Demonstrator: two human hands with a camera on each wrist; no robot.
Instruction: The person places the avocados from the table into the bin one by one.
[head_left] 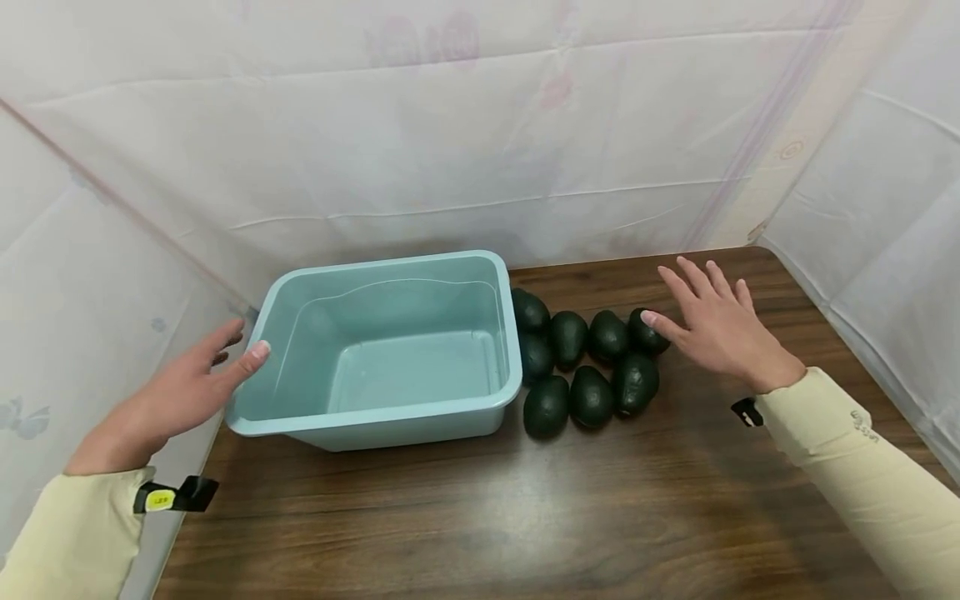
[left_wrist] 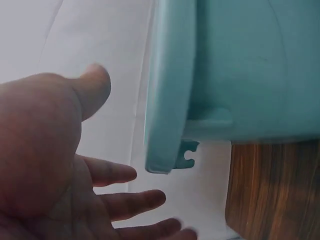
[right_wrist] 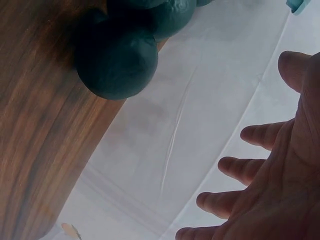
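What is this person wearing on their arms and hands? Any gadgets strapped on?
Both arms are covered by long pale cream sleeves reaching to the wrists. The left hand and right hand are bare, with no gloves or rings visible. A small black device with a yellow label sits at the left wrist, and a black clip at the right wrist.

No text can be made out for certain. A small yellow round tag [head_left: 160, 500] on the black wrist strap just behind the left hand [head_left: 176, 394] bears dark marks too small to read.
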